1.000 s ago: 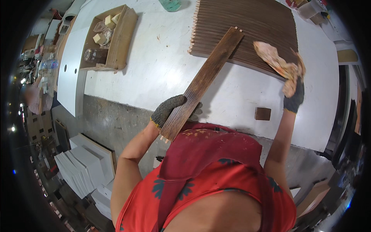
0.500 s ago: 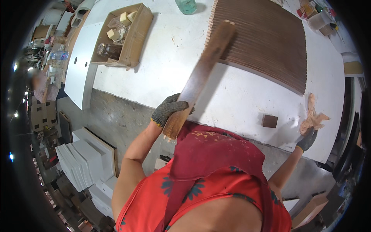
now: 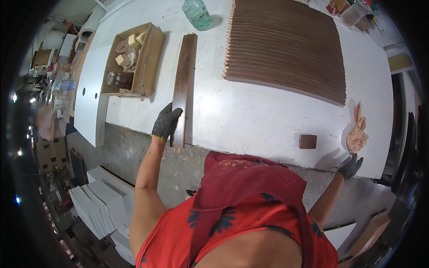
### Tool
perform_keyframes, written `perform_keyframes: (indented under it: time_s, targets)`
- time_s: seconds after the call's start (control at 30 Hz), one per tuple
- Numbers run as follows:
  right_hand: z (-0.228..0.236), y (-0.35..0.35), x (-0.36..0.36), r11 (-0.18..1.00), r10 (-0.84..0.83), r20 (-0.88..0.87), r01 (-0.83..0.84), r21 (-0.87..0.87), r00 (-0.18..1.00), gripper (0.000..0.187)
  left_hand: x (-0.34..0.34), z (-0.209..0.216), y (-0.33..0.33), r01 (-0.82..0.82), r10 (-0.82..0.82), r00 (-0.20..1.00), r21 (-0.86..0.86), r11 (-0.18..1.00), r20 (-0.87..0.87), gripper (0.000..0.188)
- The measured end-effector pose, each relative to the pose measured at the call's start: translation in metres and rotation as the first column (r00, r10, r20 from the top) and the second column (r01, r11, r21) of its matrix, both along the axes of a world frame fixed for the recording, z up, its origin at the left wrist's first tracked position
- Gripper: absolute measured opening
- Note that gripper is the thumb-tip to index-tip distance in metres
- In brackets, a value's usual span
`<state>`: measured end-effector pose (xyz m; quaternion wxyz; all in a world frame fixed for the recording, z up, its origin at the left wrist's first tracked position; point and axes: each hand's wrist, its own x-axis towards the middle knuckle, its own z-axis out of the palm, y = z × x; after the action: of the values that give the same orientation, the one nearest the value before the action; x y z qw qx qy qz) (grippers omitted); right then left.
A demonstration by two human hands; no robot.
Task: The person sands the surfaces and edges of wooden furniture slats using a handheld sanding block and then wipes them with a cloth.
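A long dark-brown wooden slat (image 3: 183,89) with small pegs at its near end lies along the white table, that end jutting past the front edge. My left hand (image 3: 165,123), in a dark grey knit glove, grips it near this end, thumb over the top; the other fingers are partly hidden. At the table's right front, my right hand (image 3: 350,167), gloved alike, has its fingers apart and holds nothing. Just beyond its fingertips lies a crumpled peach-coloured cloth (image 3: 357,134). A small brown block (image 3: 308,141) sits to the left of the cloth.
Many brown slats lie side by side in a stack (image 3: 286,49) at the back right. On the left stands an open wooden box (image 3: 154,58) holding pale blocks and a jar. A greenish bottle (image 3: 197,15) is at the back. White panels (image 3: 96,210) are piled at lower left.
My left hand has moved left with the slat, from over the stack's edge to beside the box, where it lies on the table. My right hand has let go of the cloth.
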<state>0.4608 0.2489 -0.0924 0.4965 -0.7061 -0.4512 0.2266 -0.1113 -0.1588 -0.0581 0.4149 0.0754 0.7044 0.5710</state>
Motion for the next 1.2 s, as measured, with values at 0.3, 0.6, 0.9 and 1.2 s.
perform_keyframes:
  time_s: [0.3, 0.6, 0.9, 1.2]
  targets:
    - [-0.05, -0.016, 0.037, 0.994, 0.06, -0.029, -0.057, 0.096, 0.998, 0.052, -0.008, -0.012, 0.025, -0.199, -0.049, 0.524, -0.177, 0.964, -0.851, 0.066]
    - [-0.017, -0.035, -0.037, 0.945, 0.213, -0.507, -0.309, -0.111, 0.835, 0.036, 0.074, -0.001, 0.151, 0.316, -0.224, 0.191, -0.156, 0.936, -0.956, 0.071]
    - [-0.019, 0.057, -0.132, 0.83, 0.467, -0.422, -0.549, -0.092, 0.777, 0.051, 0.099, -0.007, 0.233, 0.539, -0.458, 0.003, -0.384, 0.75, -0.889, 0.084]
    - [-0.009, 0.052, -0.12, 0.865, 0.313, -0.821, -0.499, 0.04, 0.477, 0.042, 0.111, 0.004, 0.224, 0.516, -0.471, -0.033, -0.419, 0.747, -0.881, 0.084]
